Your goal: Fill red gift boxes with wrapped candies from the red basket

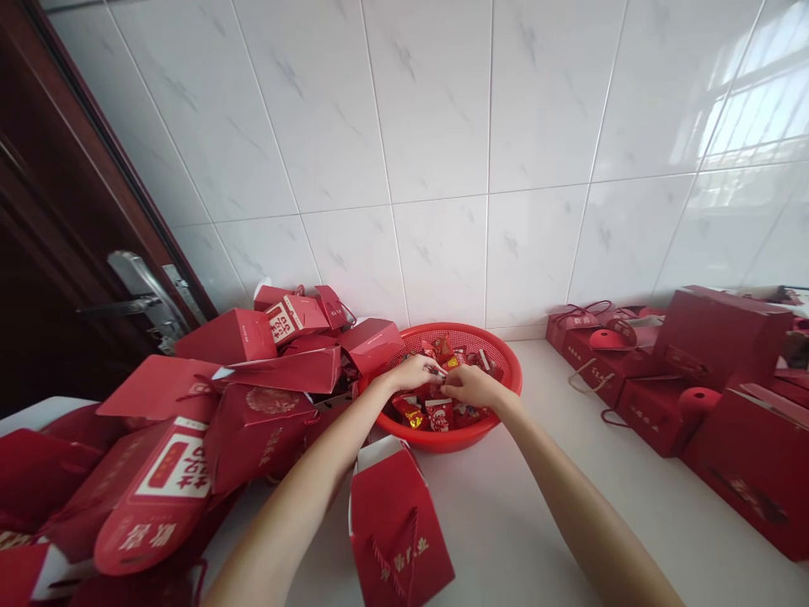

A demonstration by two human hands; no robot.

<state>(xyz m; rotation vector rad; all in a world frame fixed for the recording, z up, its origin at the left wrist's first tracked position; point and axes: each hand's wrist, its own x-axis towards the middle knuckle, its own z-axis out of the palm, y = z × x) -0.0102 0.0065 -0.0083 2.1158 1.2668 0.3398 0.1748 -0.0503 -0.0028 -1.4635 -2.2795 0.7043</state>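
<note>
A round red plastic basket (514, 375) with a perforated wall holds many small wrapped candies, mostly red and gold. My left hand (417, 373) and my right hand (473, 386) meet over its middle, both with fingers curled in among the candies. Whatever they pinch is hidden by the fingers. Just in front of them lie a gold-and-red candy (412, 415) and a red packet (438, 416) with white print. Below the basket, between my forearms, a red gift box (399, 527) with a twisted cord handle lies with its white-edged end toward the basket.
A heap of red paper gift boxes (265, 430) fills the left side. More red boxes (657, 413) with cord handles stand in a row at the right. White wall tiles (436, 261) rise behind the white surface (506, 531), and a dark door (63, 211) with a metal handle is at far left.
</note>
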